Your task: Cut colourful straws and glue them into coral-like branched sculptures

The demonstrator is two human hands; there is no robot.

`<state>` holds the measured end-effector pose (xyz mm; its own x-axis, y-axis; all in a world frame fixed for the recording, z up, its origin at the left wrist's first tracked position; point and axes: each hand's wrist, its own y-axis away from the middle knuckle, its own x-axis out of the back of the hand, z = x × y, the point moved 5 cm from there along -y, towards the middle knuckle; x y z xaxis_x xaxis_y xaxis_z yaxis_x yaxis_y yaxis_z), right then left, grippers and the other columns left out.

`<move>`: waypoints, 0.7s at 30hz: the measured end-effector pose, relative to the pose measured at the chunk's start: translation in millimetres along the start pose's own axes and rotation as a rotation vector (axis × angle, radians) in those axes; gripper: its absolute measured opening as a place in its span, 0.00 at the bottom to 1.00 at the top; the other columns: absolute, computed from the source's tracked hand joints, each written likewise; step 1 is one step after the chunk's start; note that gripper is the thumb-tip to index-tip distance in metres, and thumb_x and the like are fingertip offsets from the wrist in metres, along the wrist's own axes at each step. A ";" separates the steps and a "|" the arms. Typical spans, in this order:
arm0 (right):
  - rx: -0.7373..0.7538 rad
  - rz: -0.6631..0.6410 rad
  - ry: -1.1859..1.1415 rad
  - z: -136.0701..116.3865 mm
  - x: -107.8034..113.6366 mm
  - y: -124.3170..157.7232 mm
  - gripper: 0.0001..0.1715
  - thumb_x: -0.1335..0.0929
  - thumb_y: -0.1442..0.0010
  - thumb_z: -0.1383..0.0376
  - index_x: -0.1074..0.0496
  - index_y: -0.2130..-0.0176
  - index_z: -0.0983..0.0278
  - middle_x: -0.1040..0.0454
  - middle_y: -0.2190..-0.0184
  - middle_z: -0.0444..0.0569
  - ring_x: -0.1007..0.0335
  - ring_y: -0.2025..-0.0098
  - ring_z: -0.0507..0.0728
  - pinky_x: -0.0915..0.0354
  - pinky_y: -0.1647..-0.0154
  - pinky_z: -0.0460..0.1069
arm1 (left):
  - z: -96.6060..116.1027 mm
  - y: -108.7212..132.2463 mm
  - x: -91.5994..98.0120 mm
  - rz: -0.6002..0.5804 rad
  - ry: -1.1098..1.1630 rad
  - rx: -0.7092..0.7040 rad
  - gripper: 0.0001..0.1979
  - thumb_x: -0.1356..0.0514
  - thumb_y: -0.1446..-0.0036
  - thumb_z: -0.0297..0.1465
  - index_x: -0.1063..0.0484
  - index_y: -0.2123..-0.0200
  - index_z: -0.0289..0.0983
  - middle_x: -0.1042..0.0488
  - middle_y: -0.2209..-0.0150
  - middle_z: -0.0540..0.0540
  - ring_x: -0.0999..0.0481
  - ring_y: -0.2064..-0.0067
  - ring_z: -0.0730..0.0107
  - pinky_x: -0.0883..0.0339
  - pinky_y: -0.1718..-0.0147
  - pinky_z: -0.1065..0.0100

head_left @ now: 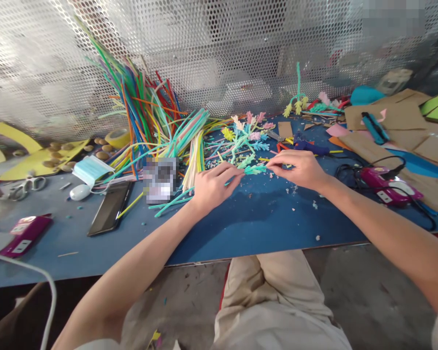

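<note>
My left hand (214,187) is closed over one end of a mint-green pipe cleaner piece (255,169) with leaf-like tufts. My right hand (300,167) pinches the opposite end, so the piece stretches between both hands just above the blue table. Right behind it lies a cluster of pipe-cleaner flowers (246,133) in pink, yellow, blue and green. A few loose turquoise pipe cleaners (168,205) stick out to the left of my left hand. The tips of my fingers partly hide the piece.
Bundles of coloured pipe cleaners (142,104) stand behind on the left. A dark phone (109,209), a face mask (92,170) and scissors (27,187) lie left. A blue glue gun (308,145), a purple power strip (390,185) and cardboard (372,115) are right.
</note>
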<state>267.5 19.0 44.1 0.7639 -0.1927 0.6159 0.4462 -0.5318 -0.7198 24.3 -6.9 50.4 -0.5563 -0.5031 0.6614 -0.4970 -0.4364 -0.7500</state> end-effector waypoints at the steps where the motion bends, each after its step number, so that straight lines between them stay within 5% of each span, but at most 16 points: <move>1: 0.017 0.006 0.015 -0.2 -0.2 0.4 0.07 0.30 0.31 0.62 0.18 0.59 0.55 0.16 0.63 0.43 0.19 0.62 0.56 0.22 0.54 0.54 | 0.3 0.0 0.4 0.012 -0.003 -0.007 0.04 0.36 0.31 0.34 0.19 0.57 0.43 0.15 0.60 0.53 0.16 0.62 0.78 0.34 0.72 0.72; 21: 0.020 0.037 0.063 -6.5 6.5 -1.4 0.07 0.30 0.29 0.61 0.20 0.59 0.57 0.15 0.62 0.45 0.18 0.62 0.56 0.22 0.57 0.52 | -5.1 1.9 -2.9 0.017 0.003 -0.004 0.04 0.35 0.31 0.34 0.19 0.56 0.43 0.15 0.60 0.52 0.16 0.62 0.77 0.33 0.71 0.73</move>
<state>268.8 13.1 51.2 0.7495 -0.2638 0.6071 0.4277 -0.5070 -0.7483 21.5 -2.4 47.1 -0.5669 -0.5083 0.6483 -0.4901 -0.4245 -0.7613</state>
